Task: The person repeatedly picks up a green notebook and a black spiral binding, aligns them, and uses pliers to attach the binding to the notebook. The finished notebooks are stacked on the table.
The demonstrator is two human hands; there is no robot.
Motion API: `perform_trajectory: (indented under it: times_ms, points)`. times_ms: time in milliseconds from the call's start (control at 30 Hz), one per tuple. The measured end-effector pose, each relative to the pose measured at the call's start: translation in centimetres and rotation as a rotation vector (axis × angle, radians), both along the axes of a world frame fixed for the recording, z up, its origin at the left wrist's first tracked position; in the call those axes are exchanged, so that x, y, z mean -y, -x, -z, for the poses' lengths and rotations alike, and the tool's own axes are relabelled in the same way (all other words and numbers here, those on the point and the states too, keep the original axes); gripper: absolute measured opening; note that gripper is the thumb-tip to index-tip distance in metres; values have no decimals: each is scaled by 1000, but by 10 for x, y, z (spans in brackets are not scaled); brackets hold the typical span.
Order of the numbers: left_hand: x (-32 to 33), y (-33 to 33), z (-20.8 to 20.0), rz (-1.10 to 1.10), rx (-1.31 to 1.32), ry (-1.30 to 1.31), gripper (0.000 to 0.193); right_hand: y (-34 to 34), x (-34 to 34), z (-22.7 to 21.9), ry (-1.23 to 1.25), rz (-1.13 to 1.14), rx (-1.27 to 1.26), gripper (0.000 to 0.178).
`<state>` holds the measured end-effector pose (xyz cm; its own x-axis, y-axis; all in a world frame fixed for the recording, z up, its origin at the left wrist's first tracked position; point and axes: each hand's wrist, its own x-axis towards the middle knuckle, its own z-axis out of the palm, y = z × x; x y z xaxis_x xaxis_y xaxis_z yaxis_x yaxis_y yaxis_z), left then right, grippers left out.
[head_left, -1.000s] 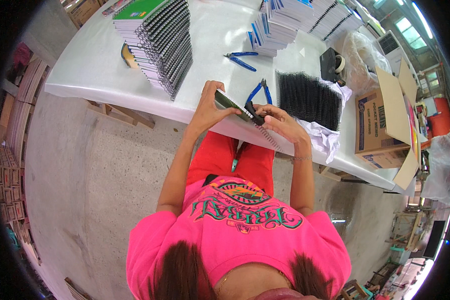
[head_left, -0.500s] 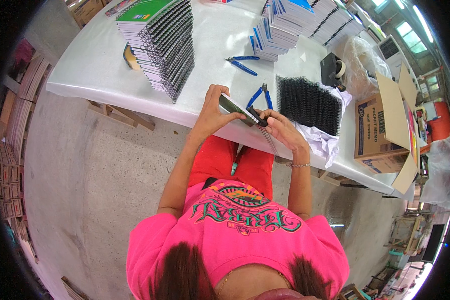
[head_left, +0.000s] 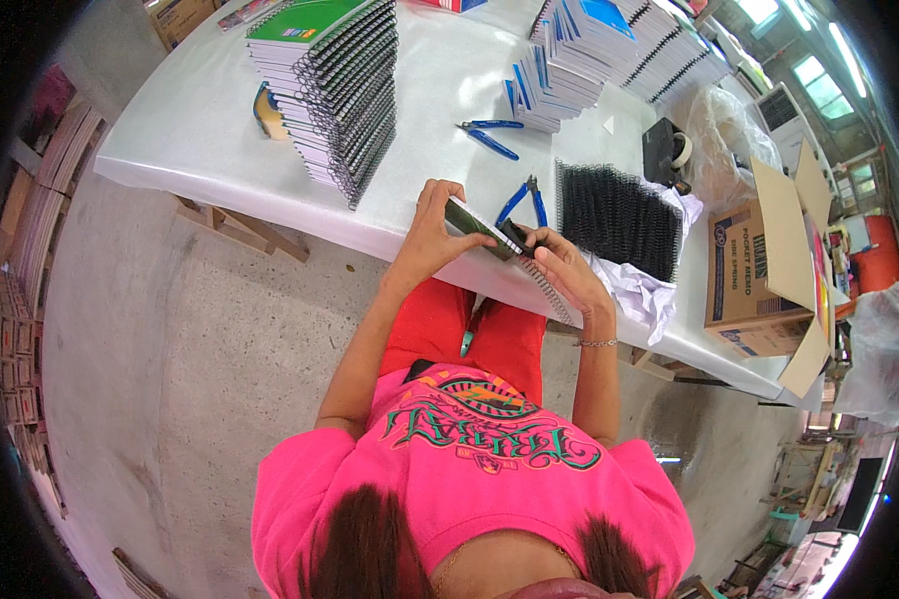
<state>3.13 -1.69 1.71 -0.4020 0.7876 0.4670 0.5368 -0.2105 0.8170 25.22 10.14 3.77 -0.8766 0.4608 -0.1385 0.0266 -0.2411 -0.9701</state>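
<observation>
My left hand is closed on a small notepad with a dark green cover, held tilted over the table's near edge. A black wire coil sits at the pad's holed edge, and its loose end trails down to the right. My right hand pinches at that edge where coil and pad meet; something black covers or lies by its fingertips, too small to tell. Just beyond my hands lies a blue-handled pair of cutters, and a second blue pair rests farther back.
A tall stack of green-covered spiral notebooks stands at left. Blue-covered pads are piled at the back. To the right lie many black coils on crumpled paper, a tape dispenser and an open cardboard box.
The coil's loose end hangs a little farther down and right. My right hand has shifted slightly at the pad's edge. My left hand still holds the notepad.
</observation>
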Motion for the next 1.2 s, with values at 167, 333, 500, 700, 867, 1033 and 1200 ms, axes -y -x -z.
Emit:
perform_trajectory:
  times_ms: [167,333,500,700,867,1033,1200]
  points:
    - [2,2,6,9,-4,0,74,0,0,-1,-157,44,16,37]
    - [4,2,6,14,43,30,85,-8,2,-4,260,25,-316,48]
    - [3,3,10,25,98,22,96,-16,-11,-10,-55,-22,-90,49]
    - [4,3,11,37,145,51,105,-18,-5,-24,33,-48,-154,45]
    - [2,4,9,44,223,52,109,-15,-4,-26,45,-68,-173,23]
    - [2,6,9,75,273,96,110,-10,-5,-23,-271,59,165,22]
    - [1,9,11,105,255,102,106,-10,-5,-25,-207,71,109,24]
